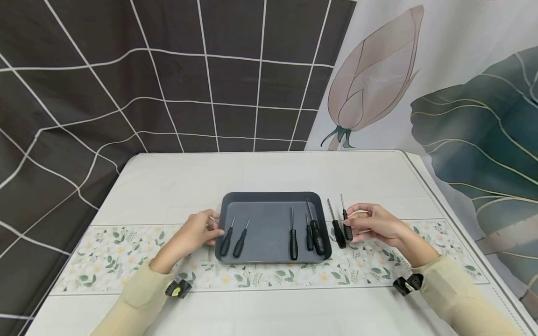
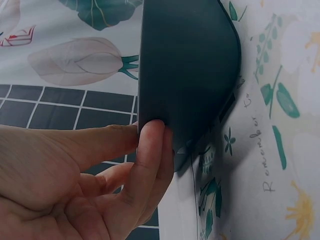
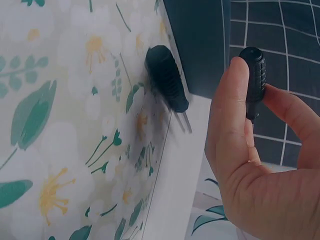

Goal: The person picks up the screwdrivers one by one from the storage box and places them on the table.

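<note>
A grey rectangular tray (image 1: 269,233) lies on the table with several black-handled screwdrivers in it. Two of them, one being this screwdriver (image 1: 240,243), lie at its left; the others, among them a thick-handled screwdriver (image 1: 317,237), lie toward its right. My left hand (image 1: 196,232) pinches the tray's left rim between thumb and fingers, and the left wrist view shows the tray wall (image 2: 190,65) in that grip. Right of the tray, my right hand (image 1: 376,224) holds a slim screwdriver (image 3: 256,80) by its ribbed black handle, shaft pointing away. Another screwdriver (image 3: 167,77) lies on the tablecloth between that hand and the tray.
A white tablecloth (image 1: 269,172) with a floral band covers the table. Behind it hang a dark grid-patterned curtain (image 1: 168,79) and a white curtain with a large flower print (image 1: 370,79). Small black devices (image 1: 178,288) are worn at both wrists.
</note>
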`<state>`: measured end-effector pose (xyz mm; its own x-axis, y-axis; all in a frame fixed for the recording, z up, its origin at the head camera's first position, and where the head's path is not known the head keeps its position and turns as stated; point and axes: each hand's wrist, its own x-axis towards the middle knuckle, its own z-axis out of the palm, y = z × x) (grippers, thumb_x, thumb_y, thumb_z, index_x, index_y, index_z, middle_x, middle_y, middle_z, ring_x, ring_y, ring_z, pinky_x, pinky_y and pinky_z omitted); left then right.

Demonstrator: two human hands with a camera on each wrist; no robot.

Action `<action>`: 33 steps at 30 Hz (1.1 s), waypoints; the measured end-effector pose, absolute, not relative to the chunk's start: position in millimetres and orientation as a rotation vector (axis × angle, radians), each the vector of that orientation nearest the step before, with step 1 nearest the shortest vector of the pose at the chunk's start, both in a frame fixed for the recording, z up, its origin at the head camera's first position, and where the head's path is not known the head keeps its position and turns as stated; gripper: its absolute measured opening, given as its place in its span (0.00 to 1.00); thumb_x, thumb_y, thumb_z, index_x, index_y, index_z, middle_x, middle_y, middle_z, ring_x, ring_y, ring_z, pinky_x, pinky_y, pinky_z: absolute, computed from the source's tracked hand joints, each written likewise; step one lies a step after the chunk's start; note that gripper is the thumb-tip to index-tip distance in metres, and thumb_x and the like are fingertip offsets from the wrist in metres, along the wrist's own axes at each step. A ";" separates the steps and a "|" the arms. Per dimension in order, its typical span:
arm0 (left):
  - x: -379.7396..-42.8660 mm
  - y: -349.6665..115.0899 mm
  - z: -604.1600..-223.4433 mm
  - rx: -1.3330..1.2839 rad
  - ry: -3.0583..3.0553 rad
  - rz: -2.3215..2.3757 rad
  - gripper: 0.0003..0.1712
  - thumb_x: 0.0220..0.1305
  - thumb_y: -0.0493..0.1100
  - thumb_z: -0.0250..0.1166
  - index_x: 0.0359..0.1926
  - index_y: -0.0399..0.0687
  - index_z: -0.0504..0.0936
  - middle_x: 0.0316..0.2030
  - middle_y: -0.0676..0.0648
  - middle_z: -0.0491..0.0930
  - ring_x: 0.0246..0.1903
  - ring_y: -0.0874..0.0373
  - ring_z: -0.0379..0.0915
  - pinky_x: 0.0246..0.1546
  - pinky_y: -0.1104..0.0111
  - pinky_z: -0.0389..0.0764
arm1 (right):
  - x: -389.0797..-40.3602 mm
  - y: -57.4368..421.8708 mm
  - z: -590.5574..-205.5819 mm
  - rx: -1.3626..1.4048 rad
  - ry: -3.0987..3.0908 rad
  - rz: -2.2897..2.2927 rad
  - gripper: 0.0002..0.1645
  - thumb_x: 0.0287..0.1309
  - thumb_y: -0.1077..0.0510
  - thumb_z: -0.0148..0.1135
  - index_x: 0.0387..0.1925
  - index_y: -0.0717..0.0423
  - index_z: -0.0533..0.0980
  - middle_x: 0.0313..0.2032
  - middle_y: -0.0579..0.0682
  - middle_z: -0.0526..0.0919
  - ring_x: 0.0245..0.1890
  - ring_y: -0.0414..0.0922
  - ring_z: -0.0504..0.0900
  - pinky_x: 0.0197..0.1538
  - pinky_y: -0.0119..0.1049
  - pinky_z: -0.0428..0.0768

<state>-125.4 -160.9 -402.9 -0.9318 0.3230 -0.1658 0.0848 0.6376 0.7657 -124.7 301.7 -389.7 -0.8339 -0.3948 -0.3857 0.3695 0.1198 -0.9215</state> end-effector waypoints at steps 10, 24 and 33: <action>-125.3 -160.5 -401.7 0.320 2.572 1.189 0.26 0.63 0.31 0.68 0.58 0.20 0.70 0.36 0.40 0.82 0.23 0.57 0.82 0.26 0.71 0.86 | -125.3 312.1 -390.6 -0.019 1.830 -1.786 0.09 0.68 0.68 0.57 0.48 0.61 0.70 0.38 0.51 0.84 0.29 0.43 0.83 0.40 0.43 0.89; -124.3 -160.2 -401.4 0.326 2.572 1.189 0.26 0.63 0.31 0.68 0.58 0.20 0.70 0.35 0.40 0.82 0.24 0.57 0.82 0.26 0.72 0.86 | -127.1 327.1 -395.1 0.037 1.872 -1.754 0.10 0.68 0.66 0.57 0.49 0.60 0.71 0.41 0.51 0.84 0.29 0.45 0.84 0.40 0.44 0.89; -124.7 -160.5 -401.3 0.321 2.567 1.195 0.26 0.63 0.31 0.68 0.58 0.21 0.71 0.35 0.41 0.82 0.24 0.57 0.82 0.26 0.72 0.86 | -130.0 333.6 -399.9 0.046 1.890 -1.741 0.08 0.68 0.66 0.57 0.47 0.61 0.72 0.41 0.51 0.84 0.29 0.44 0.83 0.41 0.44 0.89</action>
